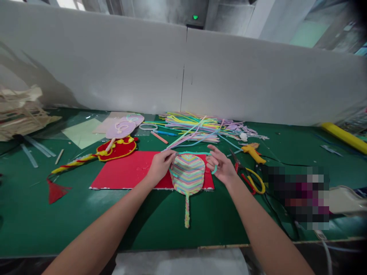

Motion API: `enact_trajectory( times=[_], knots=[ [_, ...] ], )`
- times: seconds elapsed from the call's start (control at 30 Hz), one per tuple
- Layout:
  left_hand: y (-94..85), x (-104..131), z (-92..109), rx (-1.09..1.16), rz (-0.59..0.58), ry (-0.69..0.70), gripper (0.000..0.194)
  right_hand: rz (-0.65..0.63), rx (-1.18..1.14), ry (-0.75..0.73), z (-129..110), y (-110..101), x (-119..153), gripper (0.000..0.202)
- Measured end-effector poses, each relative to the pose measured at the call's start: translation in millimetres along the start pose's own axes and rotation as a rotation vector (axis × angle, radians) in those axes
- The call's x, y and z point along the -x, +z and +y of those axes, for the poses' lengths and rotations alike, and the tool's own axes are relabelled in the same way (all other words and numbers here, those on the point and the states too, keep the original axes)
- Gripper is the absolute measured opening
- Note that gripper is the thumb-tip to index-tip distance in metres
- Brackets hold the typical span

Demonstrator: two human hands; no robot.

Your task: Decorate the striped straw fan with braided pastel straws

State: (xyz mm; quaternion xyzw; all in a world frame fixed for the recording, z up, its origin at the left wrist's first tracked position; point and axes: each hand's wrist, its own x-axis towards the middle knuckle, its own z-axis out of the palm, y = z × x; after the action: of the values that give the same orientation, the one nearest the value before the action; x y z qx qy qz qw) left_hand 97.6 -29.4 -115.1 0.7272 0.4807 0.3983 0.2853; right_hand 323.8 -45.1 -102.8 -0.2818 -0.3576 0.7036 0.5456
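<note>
The left hand [160, 165] is pinching one end of a teal pipe cleaner [195, 153] at the upper left edge of a striped pipe-cleaner fan [187, 176], fingers closed on the strand. The right hand [222, 166] is holding the other end of the same strand at the fan's upper right edge, thumb and forefinger gripping it while the remaining fingers are spreading loosely. The strand is arching along the fan's top rim, touching it. The fan is lying flat, its rounded head overlapping the right part of a red felt sheet [126, 173] and its twisted handle [187, 212] extending toward the viewer onto the green table mat [57, 221]. Behind the hands, a loose heap of coloured pipe cleaners [200, 128] is spreading across the mat. Just right of the right hand, yellow-and-red scissors [249, 179] are lying on the mat, with a yellow glue gun [254, 152] beyond them. To the left, a red ornament with yellow trim [117, 149] is resting beside the felt, a red tassel [56, 191] trailing from its striped cord. A white partition [114, 65] is standing along the far edge.
</note>
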Motion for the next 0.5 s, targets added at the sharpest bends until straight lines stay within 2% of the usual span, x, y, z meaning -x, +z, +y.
enact_trajectory(
  times=[0.2, 0.37, 0.5],
  knots=[
    [2.6, 3, 7, -0.144, -0.104, 0.096, 0.023, 0.054, -0.305, -0.11, -5, -11, -1, 0.011],
    [5.9, 5, 7, -0.133, -0.18, 0.104, 0.024, 0.176, -0.214, -0.222, -6, -15, -2, 0.019],
    [6.7, 6, 8, -0.12, -0.263, 0.118, 0.024, 0.225, -0.143, -0.229, -6, -14, -6, 0.012]
  ],
)
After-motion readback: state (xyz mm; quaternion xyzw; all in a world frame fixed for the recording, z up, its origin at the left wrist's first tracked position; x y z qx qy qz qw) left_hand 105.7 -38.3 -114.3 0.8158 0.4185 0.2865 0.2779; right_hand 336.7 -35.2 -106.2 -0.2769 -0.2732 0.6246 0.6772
